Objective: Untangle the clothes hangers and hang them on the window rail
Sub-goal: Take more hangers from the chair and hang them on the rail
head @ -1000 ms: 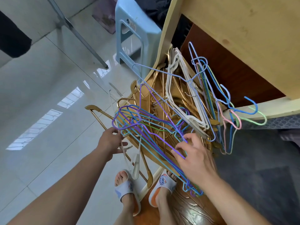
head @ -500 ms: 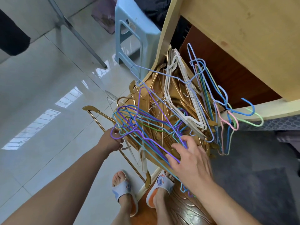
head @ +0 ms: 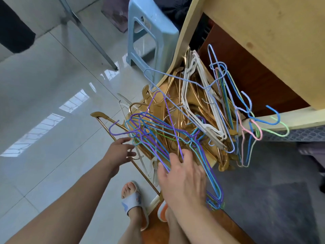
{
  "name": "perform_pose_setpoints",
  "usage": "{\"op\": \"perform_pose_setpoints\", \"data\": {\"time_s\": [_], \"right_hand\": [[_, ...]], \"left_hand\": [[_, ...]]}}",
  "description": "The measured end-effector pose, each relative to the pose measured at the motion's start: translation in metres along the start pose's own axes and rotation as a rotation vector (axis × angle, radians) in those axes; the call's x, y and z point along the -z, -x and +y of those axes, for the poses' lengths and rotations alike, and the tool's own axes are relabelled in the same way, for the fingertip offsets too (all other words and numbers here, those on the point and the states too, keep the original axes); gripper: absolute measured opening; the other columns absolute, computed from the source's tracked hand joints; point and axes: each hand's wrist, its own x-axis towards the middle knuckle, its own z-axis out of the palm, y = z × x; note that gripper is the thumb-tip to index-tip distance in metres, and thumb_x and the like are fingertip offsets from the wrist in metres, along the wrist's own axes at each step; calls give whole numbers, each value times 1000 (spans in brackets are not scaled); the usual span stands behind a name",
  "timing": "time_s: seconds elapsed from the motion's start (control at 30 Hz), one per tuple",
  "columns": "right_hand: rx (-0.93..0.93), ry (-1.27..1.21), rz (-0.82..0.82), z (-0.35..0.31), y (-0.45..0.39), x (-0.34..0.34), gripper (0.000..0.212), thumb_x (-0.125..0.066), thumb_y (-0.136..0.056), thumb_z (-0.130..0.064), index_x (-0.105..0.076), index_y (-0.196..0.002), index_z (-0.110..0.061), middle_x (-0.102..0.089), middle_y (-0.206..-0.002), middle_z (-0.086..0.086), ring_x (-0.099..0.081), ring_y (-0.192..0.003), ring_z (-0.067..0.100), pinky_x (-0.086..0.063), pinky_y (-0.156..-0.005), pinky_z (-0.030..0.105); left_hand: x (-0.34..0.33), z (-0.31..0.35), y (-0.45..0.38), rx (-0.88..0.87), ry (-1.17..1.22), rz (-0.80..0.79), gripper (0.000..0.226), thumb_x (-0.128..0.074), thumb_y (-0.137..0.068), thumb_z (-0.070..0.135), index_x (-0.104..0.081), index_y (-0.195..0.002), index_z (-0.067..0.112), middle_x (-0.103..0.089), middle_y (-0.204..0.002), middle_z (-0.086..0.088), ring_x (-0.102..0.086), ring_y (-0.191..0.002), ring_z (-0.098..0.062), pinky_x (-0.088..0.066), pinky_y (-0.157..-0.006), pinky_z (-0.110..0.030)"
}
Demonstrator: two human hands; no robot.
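Since the earlier frame your right hand (head: 182, 178) has dropped lower on the bundle and your left hand (head: 119, 152) has let go of the hook end it was gripping. Left fingers (head: 128, 147) are now spread and straight, just beside the purple hook (head: 114, 128), holding nothing.

Right hand: fingers lie over the purple and blue wire hangers (head: 158, 138), tips among the wires. I cannot tell whether they pinch any or only press on them, since the back of the hand hides the palm side.

The whole tangle (head: 184, 124) sits piled on a wooden chair (head: 184, 37), leaning into the corner under the desk (head: 263, 41). That's why it stays put while you pull: gold hangers (head: 177, 103) at the bottom, white hangers (head: 197, 95) wedged upright, pastel wire ones (head: 246, 131) hooked over the far edge. One gold bar (head: 112, 131) sticks out toward the floor past your left hand.

Judgement: you're still at the separating step, nothing freed yet. No window rail in view.

The purple-blue set looks nested together, so it likely comes out as a group. Risk: its hooks snag the gold ones and drag the pile off the seat. Steady the pile with your left hand before lifting.
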Motion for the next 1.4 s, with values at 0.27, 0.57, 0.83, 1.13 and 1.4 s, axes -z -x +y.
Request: {"op": "perform_pose_setpoints", "data": {"time_s": [0.27, 0.57, 0.83, 1.13, 1.4], "right_hand": [[-63, -217, -254, -40, -2, 31, 45, -50, -95, -59, -54, -119, -21, -48, -117, 7, -61, -105, 35, -42, -77, 39], [-119, -447, -298, -90, -10, 25, 56, -61, -92, -58, -49, -129, -18, -48, -124, 11, -57, -112, 34, -38, -78, 37], [-157, -632, -347, -113, -23, 31, 53, -70, -89, -50, -50, -127, -18, -47, -124, 10, -58, -105, 34, -36, -72, 33], [-151, -849, -357, -158, -29, -7, 21, -65, -89, -34, -55, -105, -23, -35, -109, 0, -70, -81, 42, -60, -75, 54], [-47, -828, -312, -168, -25, 0, 22, -57, -93, -44, -54, -103, -25, -57, -109, 8, -67, -91, 33, -56, -84, 46]], "left_hand": [[22, 14, 41, -114, 497, 206, 29, -52, -99, 3, -62, -125, 7, -67, -103, -11, -69, -83, -24, -54, -88, -38], [30, 58, 91, -161, 248, -41, 24, -55, -102, 13, -61, -125, 11, -77, -100, -9, -73, -86, -28, -59, -76, -44], [29, 79, 76, -150, 157, -14, 49, -55, -95, -9, -46, -140, 8, -62, -87, -14, -59, -51, -19, -51, -45, -25], [61, 108, 41, -117, -54, 43, 45, -49, -97, -9, -56, -135, 15, -61, -87, -11, -42, -41, -12, -46, -49, -29], [76, 118, 35, -109, -80, 3, 40, -41, -100, -8, -56, -131, 12, -58, -88, -12, -38, -38, -10, -40, -39, -21]]}}
